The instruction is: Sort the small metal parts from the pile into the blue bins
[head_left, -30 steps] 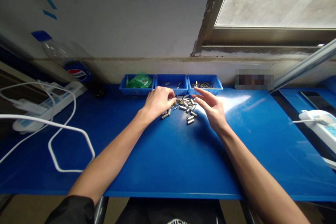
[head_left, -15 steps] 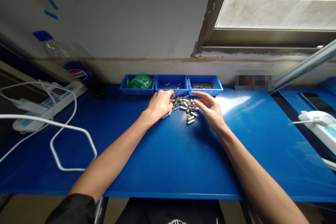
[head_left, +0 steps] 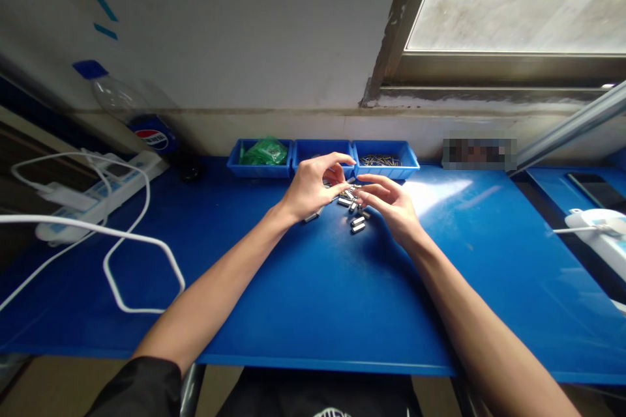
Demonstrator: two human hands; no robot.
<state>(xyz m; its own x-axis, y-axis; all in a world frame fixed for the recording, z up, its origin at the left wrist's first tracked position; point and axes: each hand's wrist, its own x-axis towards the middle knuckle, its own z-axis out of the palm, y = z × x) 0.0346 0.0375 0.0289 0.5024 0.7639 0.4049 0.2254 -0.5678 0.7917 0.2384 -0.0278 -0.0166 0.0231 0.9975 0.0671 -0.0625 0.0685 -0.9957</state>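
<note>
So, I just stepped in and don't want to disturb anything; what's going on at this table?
A person has both hands, left and right, at a pile of small metal parts on the blue table. Whether either grips one is unclear. Behind stand three blue bins; the right one holds thin pieces.

2 hands over small metal parts, blue table.

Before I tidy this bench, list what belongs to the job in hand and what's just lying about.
Likely in use:
- loose metal parts between left hand and right hand
- blue bins
- pins in one bin

Likely lying about:
- bottle
- phone
- power strips
- white cables

Unclear: green bag
</note>
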